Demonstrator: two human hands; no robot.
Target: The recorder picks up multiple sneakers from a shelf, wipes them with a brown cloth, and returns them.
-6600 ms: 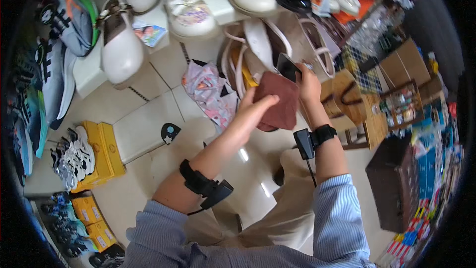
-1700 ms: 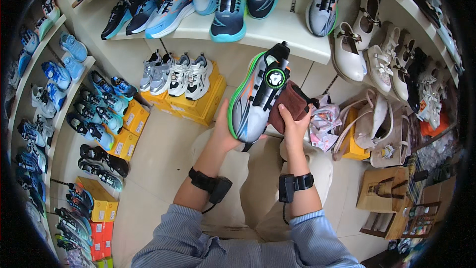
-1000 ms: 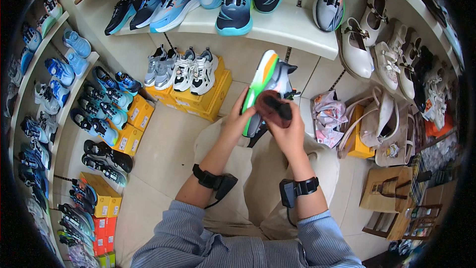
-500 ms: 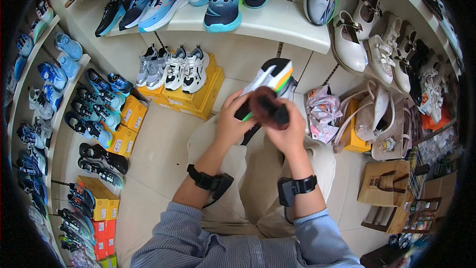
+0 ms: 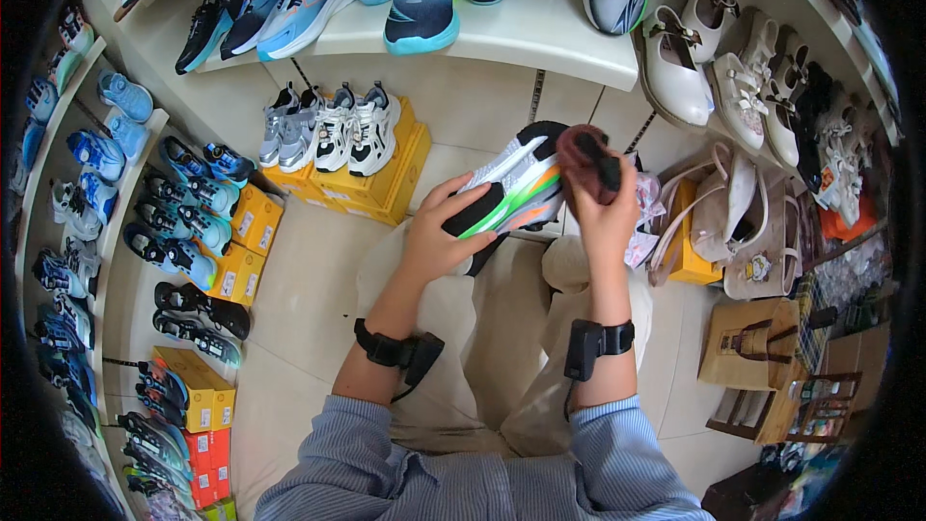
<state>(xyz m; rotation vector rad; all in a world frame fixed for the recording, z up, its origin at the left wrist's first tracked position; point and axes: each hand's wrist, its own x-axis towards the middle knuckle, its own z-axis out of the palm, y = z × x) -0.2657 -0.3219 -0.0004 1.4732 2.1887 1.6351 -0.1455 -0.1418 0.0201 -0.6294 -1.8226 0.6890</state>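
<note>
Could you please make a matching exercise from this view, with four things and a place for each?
1. Reddish-brown cloth
2. Green-and-orange-edged sneaker
3. White-and-black sneakers
4. Black strapped devices

A. On yellow shoeboxes
B. In the left hand
C. On the forearms
D. In the right hand

Pairs: 1-D, 2-B, 3-A, 4-C

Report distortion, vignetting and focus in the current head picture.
Head view: the white upper shelf bows along its front edge; black fills the corners; the sneaker under the left hand looks fairly crisp, the brown cloth slightly softer.
</note>
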